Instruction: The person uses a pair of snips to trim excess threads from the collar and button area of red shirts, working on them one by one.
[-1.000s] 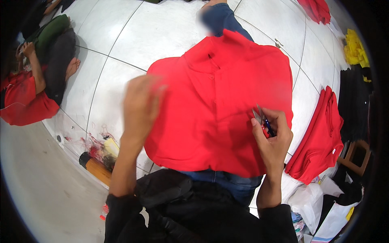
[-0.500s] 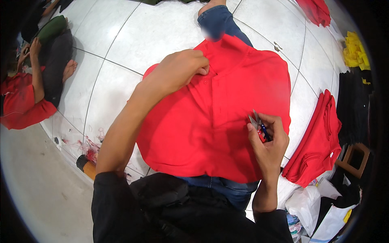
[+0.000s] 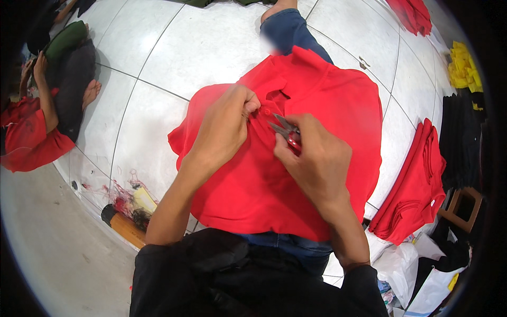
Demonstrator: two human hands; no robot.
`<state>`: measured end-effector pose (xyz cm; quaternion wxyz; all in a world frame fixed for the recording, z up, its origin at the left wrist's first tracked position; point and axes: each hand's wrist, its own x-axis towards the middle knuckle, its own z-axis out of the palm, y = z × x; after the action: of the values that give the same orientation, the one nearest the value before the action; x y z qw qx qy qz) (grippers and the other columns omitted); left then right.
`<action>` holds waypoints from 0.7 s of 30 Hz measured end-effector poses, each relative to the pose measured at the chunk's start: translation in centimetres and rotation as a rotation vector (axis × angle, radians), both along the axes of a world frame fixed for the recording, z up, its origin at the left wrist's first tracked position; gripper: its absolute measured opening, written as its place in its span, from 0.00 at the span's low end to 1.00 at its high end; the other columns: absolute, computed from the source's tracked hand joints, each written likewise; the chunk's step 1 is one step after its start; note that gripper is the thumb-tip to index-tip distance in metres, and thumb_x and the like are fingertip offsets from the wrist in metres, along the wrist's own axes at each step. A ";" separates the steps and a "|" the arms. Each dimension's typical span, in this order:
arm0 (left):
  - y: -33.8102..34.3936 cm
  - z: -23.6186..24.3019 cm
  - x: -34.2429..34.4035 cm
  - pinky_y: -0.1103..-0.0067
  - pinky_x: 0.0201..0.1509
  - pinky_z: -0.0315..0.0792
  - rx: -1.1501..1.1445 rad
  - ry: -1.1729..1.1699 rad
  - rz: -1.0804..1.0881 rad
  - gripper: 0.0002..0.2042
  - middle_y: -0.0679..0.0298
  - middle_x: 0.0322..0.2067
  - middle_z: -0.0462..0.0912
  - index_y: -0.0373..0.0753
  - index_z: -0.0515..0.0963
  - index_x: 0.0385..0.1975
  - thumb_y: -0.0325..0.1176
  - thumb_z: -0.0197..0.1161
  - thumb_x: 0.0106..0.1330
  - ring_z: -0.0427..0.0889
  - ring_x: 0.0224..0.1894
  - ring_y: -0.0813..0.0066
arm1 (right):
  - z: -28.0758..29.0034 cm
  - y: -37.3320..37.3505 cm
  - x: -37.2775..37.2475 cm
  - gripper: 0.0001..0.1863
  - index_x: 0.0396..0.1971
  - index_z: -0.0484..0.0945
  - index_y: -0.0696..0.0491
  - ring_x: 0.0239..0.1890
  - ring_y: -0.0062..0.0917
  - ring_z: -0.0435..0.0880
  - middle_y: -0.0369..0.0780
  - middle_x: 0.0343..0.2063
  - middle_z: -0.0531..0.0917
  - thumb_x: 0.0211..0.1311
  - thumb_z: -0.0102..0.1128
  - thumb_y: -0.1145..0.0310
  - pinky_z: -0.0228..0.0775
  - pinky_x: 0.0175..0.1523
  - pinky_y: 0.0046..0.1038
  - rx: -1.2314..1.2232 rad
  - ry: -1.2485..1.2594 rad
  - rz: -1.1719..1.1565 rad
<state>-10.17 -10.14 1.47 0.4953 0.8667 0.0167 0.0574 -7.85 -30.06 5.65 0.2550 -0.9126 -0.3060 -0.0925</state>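
Note:
A red collared shirt (image 3: 338, 105) lies spread over my lap, its collar pointing away from me. My left hand (image 3: 227, 116) pinches the edge of its front opening just below the collar, beside a small red button (image 3: 268, 112). In my right hand (image 3: 317, 158) are thread snips (image 3: 288, 131) with silver blades and a red handle part. The blades stand apart, their tips close to the fabric by the button. Whether they touch a thread cannot be made out.
Folded red garments (image 3: 409, 185) lie on the tiles to my right, near white plastic bags (image 3: 398, 267) and a brown cardboard piece (image 3: 462, 208). Thread scraps (image 3: 127, 201) and an orange-brown cylinder (image 3: 127, 227) are at left. Another person (image 3: 39, 127) sits far left.
My right hand has brought the snips up and left to the button area. My left hand has shifted slightly down and left, pulling the shirt's front edge and opening a gap below the collar.

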 end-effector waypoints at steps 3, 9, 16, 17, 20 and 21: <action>-0.2 -0.4 -0.2 0.69 0.45 0.75 -0.030 -0.018 0.008 0.05 0.55 0.35 0.79 0.31 0.71 0.39 0.22 0.53 0.81 0.80 0.37 0.62 | -1.4 0.9 0.6 0.11 0.33 0.76 0.50 0.20 0.34 0.83 0.38 0.22 0.80 0.62 0.73 0.65 0.72 0.24 0.35 -0.021 -0.042 0.019; -0.2 -0.8 -0.8 0.70 0.44 0.75 -0.082 0.026 0.049 0.05 0.57 0.35 0.78 0.30 0.72 0.40 0.23 0.54 0.81 0.79 0.37 0.66 | -1.7 1.5 0.5 0.12 0.31 0.75 0.50 0.17 0.34 0.80 0.38 0.20 0.78 0.63 0.73 0.65 0.70 0.23 0.36 -0.050 -0.055 0.015; -0.5 -0.1 -0.8 0.71 0.46 0.75 -0.157 0.041 0.035 0.06 0.58 0.36 0.78 0.30 0.72 0.39 0.23 0.54 0.82 0.79 0.37 0.67 | -1.8 1.6 0.6 0.11 0.29 0.75 0.49 0.17 0.32 0.80 0.37 0.20 0.78 0.61 0.72 0.66 0.70 0.23 0.33 -0.024 -0.207 0.032; -0.3 -0.1 -0.9 0.71 0.46 0.75 -0.142 0.056 0.026 0.06 0.57 0.36 0.79 0.30 0.72 0.39 0.23 0.54 0.82 0.79 0.38 0.67 | -2.1 1.8 0.6 0.11 0.29 0.75 0.49 0.17 0.31 0.80 0.36 0.20 0.78 0.61 0.72 0.66 0.70 0.23 0.34 -0.044 -0.206 0.027; -0.1 -0.4 -1.3 0.72 0.47 0.76 -0.136 0.044 0.010 0.08 0.58 0.36 0.79 0.31 0.73 0.38 0.27 0.54 0.83 0.80 0.38 0.68 | -2.6 2.1 0.6 0.10 0.31 0.77 0.49 0.18 0.30 0.81 0.36 0.21 0.79 0.61 0.72 0.66 0.71 0.24 0.33 -0.070 -0.174 0.010; -0.1 -0.6 -1.3 0.73 0.47 0.76 -0.141 0.029 0.005 0.10 0.58 0.36 0.79 0.31 0.73 0.38 0.29 0.53 0.84 0.80 0.39 0.68 | -2.6 1.9 0.6 0.09 0.32 0.78 0.49 0.19 0.29 0.82 0.35 0.21 0.80 0.61 0.72 0.65 0.72 0.24 0.33 -0.062 -0.148 0.000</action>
<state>-11.51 -10.26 0.89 0.5548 0.8303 0.0298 0.0447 -7.25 -28.12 3.05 0.2032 -0.9108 -0.3266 -0.1499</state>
